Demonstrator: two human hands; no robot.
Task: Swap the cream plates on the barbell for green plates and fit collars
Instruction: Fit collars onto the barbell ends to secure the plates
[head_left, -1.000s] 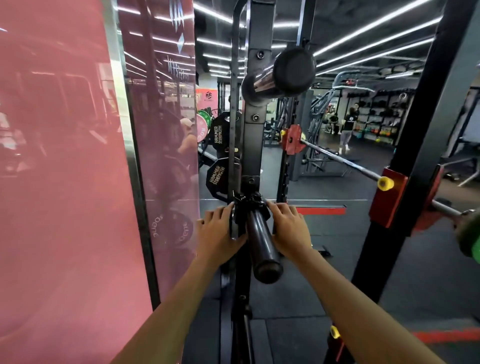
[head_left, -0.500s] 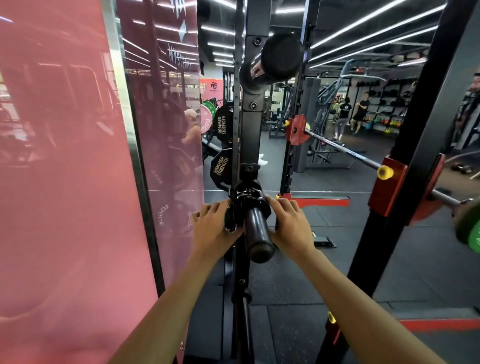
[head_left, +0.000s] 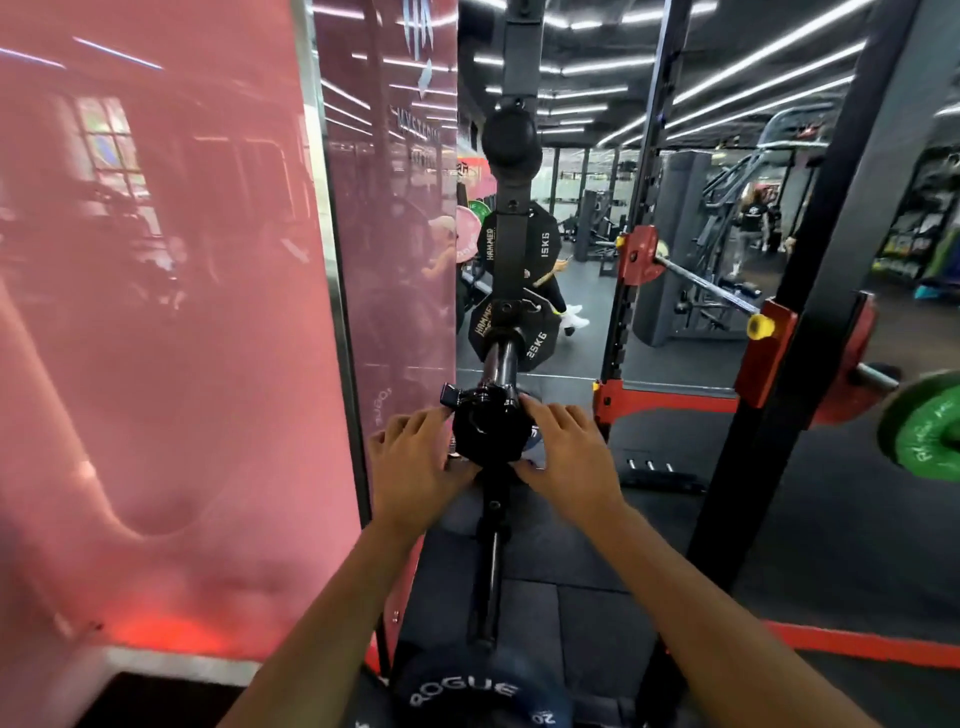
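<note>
Pulled along the storage peg toward the camera since 1 s ago: black collar (head_left: 485, 431), now at the peg's near end. It's gripped from both sides, left hand (head_left: 415, 462) w/ fingers spread on its left edge, right hand (head_left: 569, 457) fingers curled on its right. Beyond, a green plate (head_left: 924, 426) is seen on the barbell (head_left: 711, 288), far right.
</note>
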